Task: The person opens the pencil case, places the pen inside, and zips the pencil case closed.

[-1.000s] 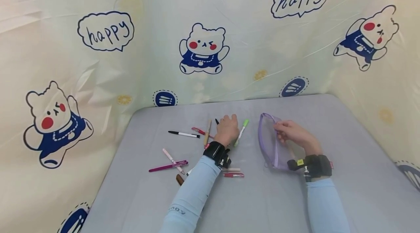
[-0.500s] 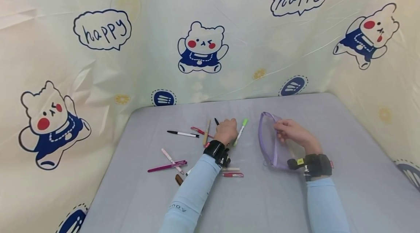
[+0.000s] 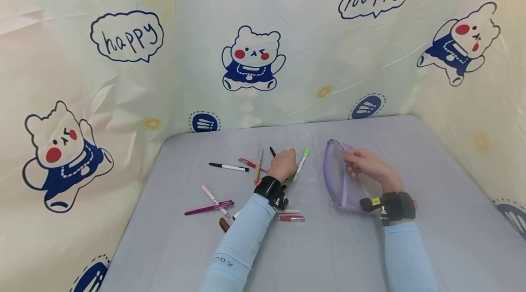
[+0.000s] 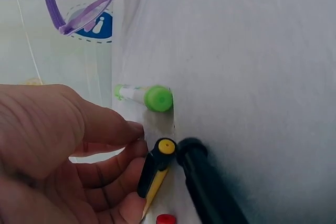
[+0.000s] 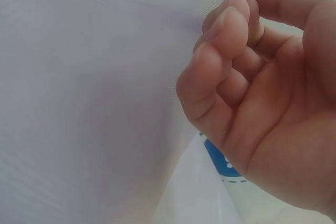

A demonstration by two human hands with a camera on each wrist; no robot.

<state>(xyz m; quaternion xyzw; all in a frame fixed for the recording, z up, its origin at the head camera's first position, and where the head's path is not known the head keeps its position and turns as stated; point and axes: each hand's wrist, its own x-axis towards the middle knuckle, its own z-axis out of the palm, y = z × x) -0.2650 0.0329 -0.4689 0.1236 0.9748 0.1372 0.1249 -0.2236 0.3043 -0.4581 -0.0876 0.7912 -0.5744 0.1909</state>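
Head view: right hand (image 3: 367, 167) pinching bag (image 3: 344, 189) rim, bag mostly at 8 o'clock; green pen (image 3: 302, 164) at left hand (image 3: 283, 165)'s 3 o'clock, its grip unclear.

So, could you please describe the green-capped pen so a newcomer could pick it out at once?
On the grey table, find the purple mesh pouch and the left hand. The green-capped pen lies slanted between them, close beside that hand. Its white barrel and green ends set it apart from the tan pen and the red pen on the hand's other side.
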